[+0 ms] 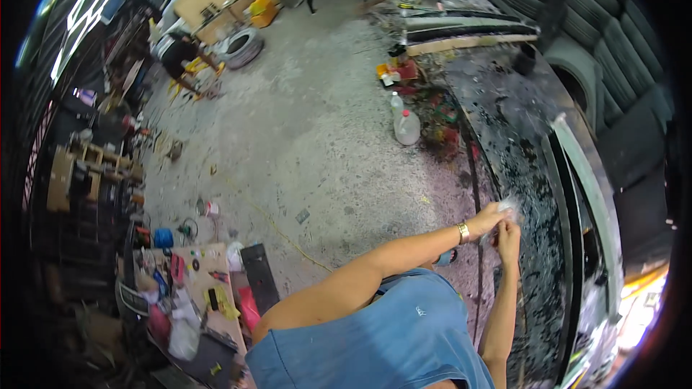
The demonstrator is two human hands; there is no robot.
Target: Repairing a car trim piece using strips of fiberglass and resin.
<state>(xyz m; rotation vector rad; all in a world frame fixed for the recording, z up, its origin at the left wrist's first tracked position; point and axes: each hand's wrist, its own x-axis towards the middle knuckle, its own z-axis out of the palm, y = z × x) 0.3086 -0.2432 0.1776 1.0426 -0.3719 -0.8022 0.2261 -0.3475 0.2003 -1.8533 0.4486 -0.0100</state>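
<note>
Both of my hands are close together at the right, above the black-stained worktop (537,209). My left hand (491,216), with a gold-coloured watch (463,232) on its wrist, is closed on a small whitish, see-through piece (509,206); it looks like thin plastic, but blur hides its exact kind. Just below, my right hand (509,232) is closed with its fingers pinched against the lower side of the same piece. A small dark part shows under the hands, too unclear to name.
Along the worktop's right side lies a long pale panel (587,194). Clear bottles with a red-capped jug (407,128) stand on the concrete floor. A cluttered table (209,266) is at lower left. Far off, another person (176,54) bends near a tyre (244,49).
</note>
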